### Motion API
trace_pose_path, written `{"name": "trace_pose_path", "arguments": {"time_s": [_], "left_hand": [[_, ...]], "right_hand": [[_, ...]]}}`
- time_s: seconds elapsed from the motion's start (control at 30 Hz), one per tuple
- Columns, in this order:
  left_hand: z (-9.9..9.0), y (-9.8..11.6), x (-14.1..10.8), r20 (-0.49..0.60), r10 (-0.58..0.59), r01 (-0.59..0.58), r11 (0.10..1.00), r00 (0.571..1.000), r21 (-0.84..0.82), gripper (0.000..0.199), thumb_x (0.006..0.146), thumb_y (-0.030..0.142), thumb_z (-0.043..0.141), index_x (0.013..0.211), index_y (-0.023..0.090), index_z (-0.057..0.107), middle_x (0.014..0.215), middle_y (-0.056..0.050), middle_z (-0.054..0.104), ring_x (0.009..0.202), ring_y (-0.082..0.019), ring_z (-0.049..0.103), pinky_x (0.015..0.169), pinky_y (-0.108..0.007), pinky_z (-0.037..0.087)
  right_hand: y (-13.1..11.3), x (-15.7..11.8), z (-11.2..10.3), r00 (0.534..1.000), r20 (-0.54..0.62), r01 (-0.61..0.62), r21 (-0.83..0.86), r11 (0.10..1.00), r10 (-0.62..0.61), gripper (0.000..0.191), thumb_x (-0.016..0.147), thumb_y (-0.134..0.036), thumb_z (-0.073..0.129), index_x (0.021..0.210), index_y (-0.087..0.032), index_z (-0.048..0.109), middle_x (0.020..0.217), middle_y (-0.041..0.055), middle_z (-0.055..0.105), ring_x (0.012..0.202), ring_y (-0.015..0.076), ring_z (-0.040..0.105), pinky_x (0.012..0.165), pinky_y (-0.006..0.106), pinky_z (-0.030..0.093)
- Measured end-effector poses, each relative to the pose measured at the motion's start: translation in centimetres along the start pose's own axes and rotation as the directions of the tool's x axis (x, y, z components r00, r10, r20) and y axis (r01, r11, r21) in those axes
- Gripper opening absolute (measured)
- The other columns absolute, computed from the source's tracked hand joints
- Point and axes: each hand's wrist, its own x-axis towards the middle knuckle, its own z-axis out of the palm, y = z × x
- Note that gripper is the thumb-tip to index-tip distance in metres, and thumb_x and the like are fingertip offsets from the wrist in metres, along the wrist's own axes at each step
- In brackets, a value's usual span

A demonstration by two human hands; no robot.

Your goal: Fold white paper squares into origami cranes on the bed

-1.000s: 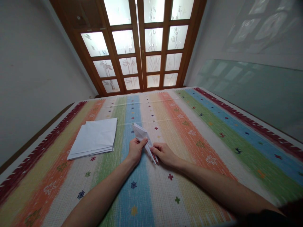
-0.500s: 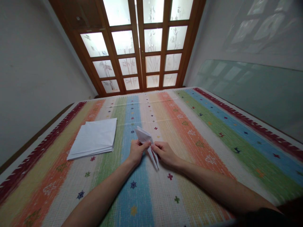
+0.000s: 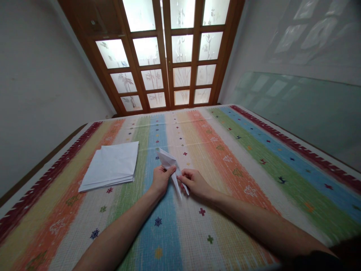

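A folded piece of white paper (image 3: pixel 168 160) is held between my two hands above the striped cloth. Its broad folded end points away from me, and two narrow points hang toward me, spread apart from each other. My left hand (image 3: pixel 161 178) pinches the left side, thumb on top near the middle. On the other side, my right hand (image 3: pixel 194 182) has thumb and fingers closed on the right-hand narrow flap. The fingertips under the paper are hidden.
A stack of white paper sheets (image 3: pixel 109 163) lies to the left of my hands. The striped tablecloth (image 3: pixel 239 143) covers the table. Beyond its far edge stand wooden doors with glass panes (image 3: pixel 166 101). A pale green glass panel (image 3: pixel 299 109) lines the right wall.
The folded paper has shifted slightly left with my left hand. Its two narrow points have spread further apart, the right one staying with my right hand.
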Motion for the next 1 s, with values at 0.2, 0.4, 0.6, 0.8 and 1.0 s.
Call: {"name": "trace_pose_path", "arguments": {"time_s": [0.2, 0.4, 0.6, 0.8, 1.0], "left_hand": [[0.0, 0.5, 0.2, -0.035, -0.027, 0.028, 0.999, 0.999, 0.029, 0.037, 0.053, 0.042, 0.082, 0.067, 0.013, 0.062, 0.053, 0.000, 0.064, 0.041, -0.014, 0.054, 0.047, -0.026, 0.043], [-0.2, 0.5, 0.5, 0.000, 0.041, -0.041, 0.997, 0.999, -0.065, 0.035, 0.059, 0.038, 0.079, 0.080, 0.014, 0.065, 0.068, 0.001, 0.066, 0.057, -0.011, 0.057, 0.060, -0.023, 0.046], [-0.3, 0.1, 0.4, 0.073, 0.064, -0.061, 0.997, 0.995, -0.053, 0.039, 0.065, 0.034, 0.076, 0.097, 0.015, 0.063, 0.077, 0.000, 0.068, 0.066, -0.012, 0.061, 0.067, -0.023, 0.047], [0.1, 0.5, -0.7, 0.173, 0.033, -0.046, 0.996, 0.984, 0.074, 0.080, 0.071, 0.035, 0.073, 0.139, 0.015, 0.036, 0.062, 0.004, 0.064, 0.051, -0.011, 0.057, 0.055, -0.022, 0.043], [0.5, 0.9, -1.3, 0.250, 0.041, -0.075, 0.989, 0.967, 0.130, 0.079, 0.072, 0.035, 0.070, 0.141, 0.014, 0.036, 0.061, 0.006, 0.062, 0.051, -0.008, 0.055, 0.052, -0.019, 0.039]], "right_hand": [[-0.1, -0.3, 0.3, 0.994, 0.052, -0.105, 0.128, 0.986, 0.099, 0.029, 0.078, -0.046, 0.061, 0.076, -0.018, 0.055, 0.052, -0.0060, 0.054, 0.036, 0.0066, 0.046, 0.034, 0.017, 0.033], [0.5, 0.3, -0.3, 0.998, -0.025, -0.055, 0.190, 0.980, 0.061, 0.037, 0.076, -0.047, 0.062, 0.095, -0.016, 0.059, 0.047, -0.0076, 0.053, 0.033, 0.0087, 0.046, 0.033, 0.019, 0.035], [0.6, 0.3, -0.7, 0.997, -0.079, 0.028, 0.199, 0.980, -0.012, 0.032, 0.080, -0.043, 0.059, 0.098, -0.016, 0.058, 0.057, -0.0059, 0.054, 0.042, 0.0087, 0.051, 0.040, 0.021, 0.043], [0.3, 0.6, -1.2, 0.952, -0.267, 0.221, 0.262, 0.940, -0.149, 0.050, 0.073, -0.032, 0.070, 0.116, -0.023, 0.048, 0.090, -0.0011, 0.058, 0.062, 0.0088, 0.060, 0.056, 0.023, 0.052], [0.3, 0.7, -1.4, 0.954, -0.249, 0.221, 0.205, 0.954, -0.168, 0.042, 0.073, -0.032, 0.067, 0.111, -0.024, 0.049, 0.094, 0.0003, 0.058, 0.058, 0.0077, 0.058, 0.056, 0.024, 0.052]]}}
